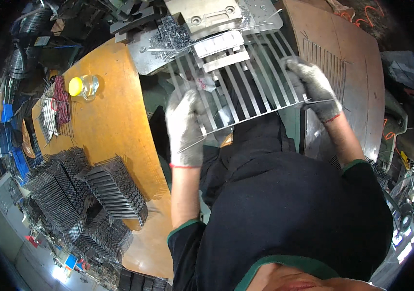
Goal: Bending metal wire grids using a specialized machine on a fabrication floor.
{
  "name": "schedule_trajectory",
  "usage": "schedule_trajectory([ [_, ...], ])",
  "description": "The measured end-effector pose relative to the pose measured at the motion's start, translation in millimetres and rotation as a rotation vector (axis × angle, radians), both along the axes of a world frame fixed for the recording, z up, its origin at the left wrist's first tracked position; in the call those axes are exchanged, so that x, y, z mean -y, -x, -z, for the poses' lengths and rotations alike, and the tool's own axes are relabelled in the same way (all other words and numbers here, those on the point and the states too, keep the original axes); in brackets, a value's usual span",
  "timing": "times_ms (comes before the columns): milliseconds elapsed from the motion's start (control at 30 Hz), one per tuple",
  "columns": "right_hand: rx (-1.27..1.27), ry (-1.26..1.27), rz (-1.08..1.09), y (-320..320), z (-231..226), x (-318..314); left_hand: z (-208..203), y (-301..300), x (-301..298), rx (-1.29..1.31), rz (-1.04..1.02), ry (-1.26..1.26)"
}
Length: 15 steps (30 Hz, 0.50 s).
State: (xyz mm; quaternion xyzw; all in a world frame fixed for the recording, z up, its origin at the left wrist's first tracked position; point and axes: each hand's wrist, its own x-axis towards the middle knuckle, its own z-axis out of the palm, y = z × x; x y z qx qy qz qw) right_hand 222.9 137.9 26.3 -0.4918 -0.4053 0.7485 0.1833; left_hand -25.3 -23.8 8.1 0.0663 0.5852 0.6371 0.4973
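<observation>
A flat metal rack [246, 118] of parallel bars spans the space between my two hands, over my lap. My left hand [185, 128], in a whitish work glove with a red cuff edge, is closed on the rack's left side. Its opposite side is gripped by my right hand [316, 85], gloved the same way. The rack's far edge lies at the front of a machine die [211, 17], around a pale metal block [219, 44]; whether they touch I cannot tell. Some fingers are hidden behind the rack.
Dark metal chips [170, 36] lie beside the die. On the wooden table [115, 72] at left stand a yellow-lidded clear jar [87, 86] and stacks of bent wire racks [59, 194]. Another rack [324, 63] rests on the right-hand table [362, 72].
</observation>
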Motion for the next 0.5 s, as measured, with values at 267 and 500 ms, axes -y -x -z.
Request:
schedule_trajectory([
  [267, 0.040, 0.057, 0.120, 40, -12, 61, -18, 32, 41, 0.076, 0.004, 0.037],
  [500, 0.022, -0.079, 0.039, 38, -9, 45, -11, 19, 44, 0.028, -0.069, 0.035],
])
